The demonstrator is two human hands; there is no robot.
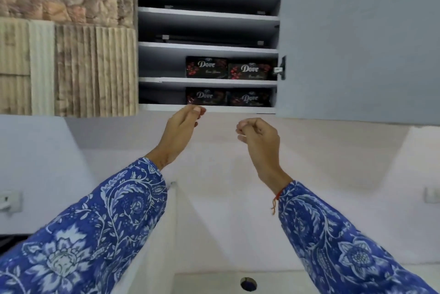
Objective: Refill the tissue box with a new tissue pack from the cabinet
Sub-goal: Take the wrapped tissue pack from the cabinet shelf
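Note:
An open wall cabinet [207,47] shows several grey shelves. Black tissue packs marked "Dove" lie on the two lowest shelves: two on the upper of these [206,67] [251,71], two on the bottom one [206,96] [250,97]. My left hand [183,127] is raised just under the bottom shelf's front edge, below the left bottom pack, fingers loosely curled and holding nothing. My right hand [258,135] hangs a little lower and to the right, fingers curled in, nothing in it. No tissue box is in view.
The cabinet door [357,38] stands swung open at the right, its hinge [281,68] beside the packs. Stone and ribbed wall tiles [66,38] lie left of the cabinet. A white wall is below, with a socket [9,199] at far left.

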